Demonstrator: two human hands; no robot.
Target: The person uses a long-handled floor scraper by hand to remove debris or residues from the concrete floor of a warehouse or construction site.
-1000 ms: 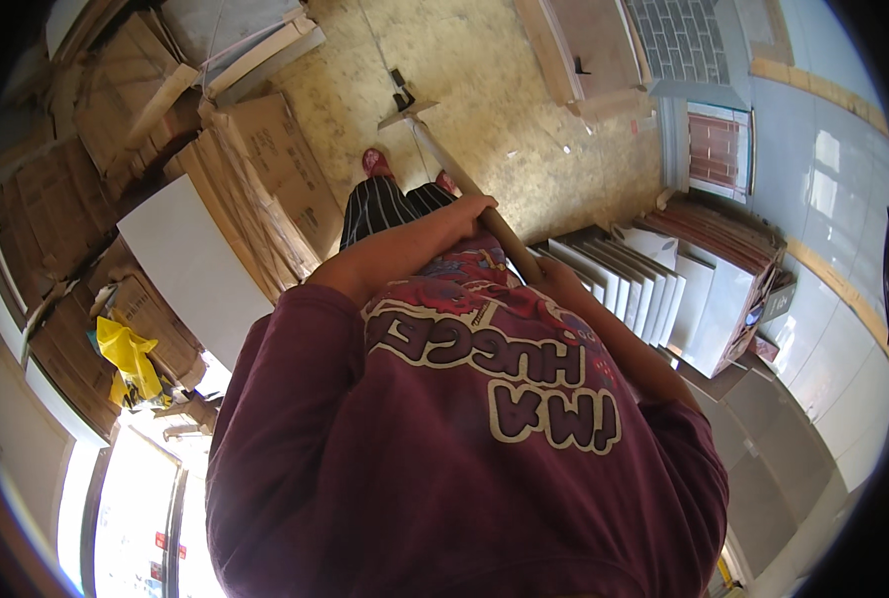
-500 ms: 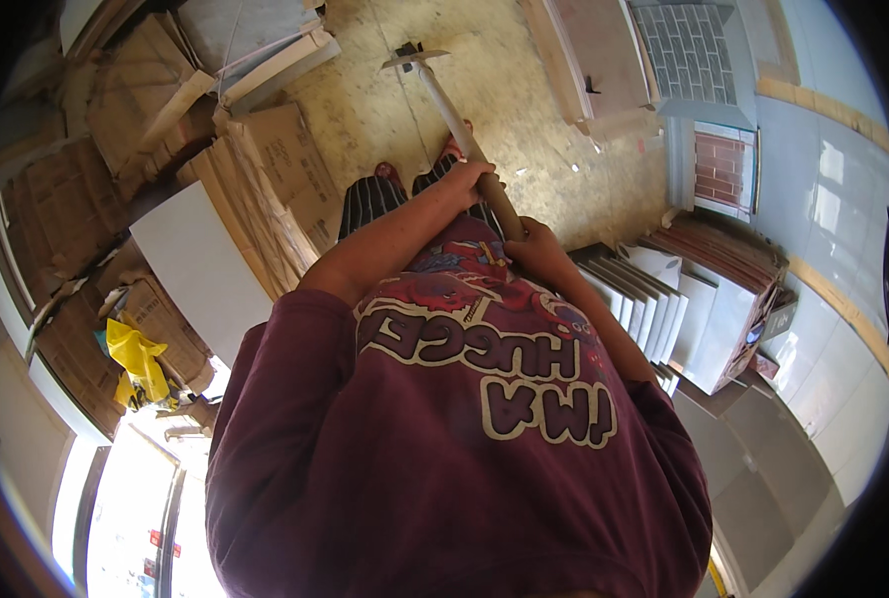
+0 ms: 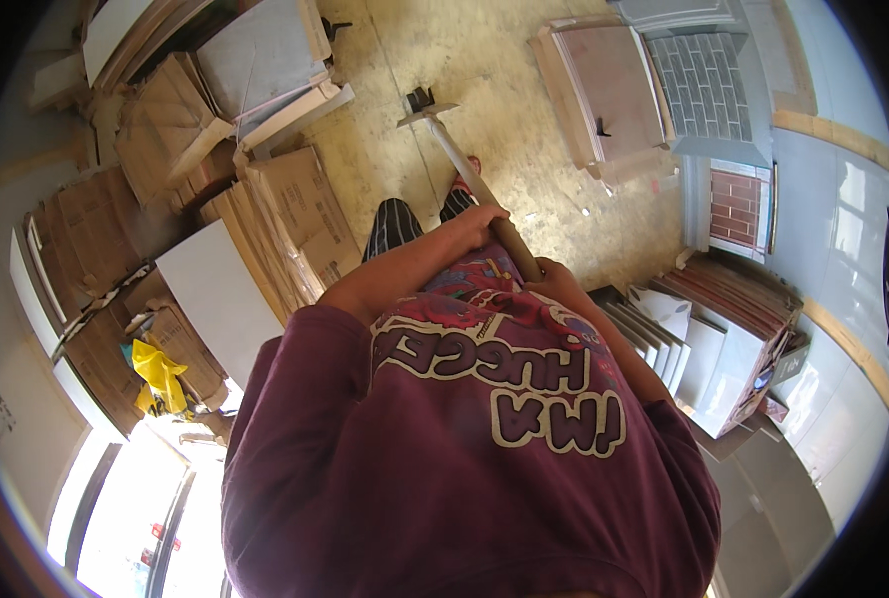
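Note:
Both my hands are wrapped around the pale handle of a long-handled tool. My left hand grips it part way down, the forearm crossing in front of my shirt. My right hand closes around the upper end, close to my body, its fingers partly hidden. From there the handle slants away to a narrow crosswise head at floor level, whose exact kind I cannot make out. Against its far side is a small dark piece; whether it belongs to the tool is unclear.
Flattened cardboard boxes and a white panel lean at left, near a yellow bag. Upright tiles stand at right. Farther right are a brown stack and a grey brick-pattern panel. The floor is yellowish.
The whole view has shifted, with surroundings lower in the picture. The tool's head has come somewhat nearer to me. My left foot has gone from sight behind my trouser leg. Both hands keep their grip.

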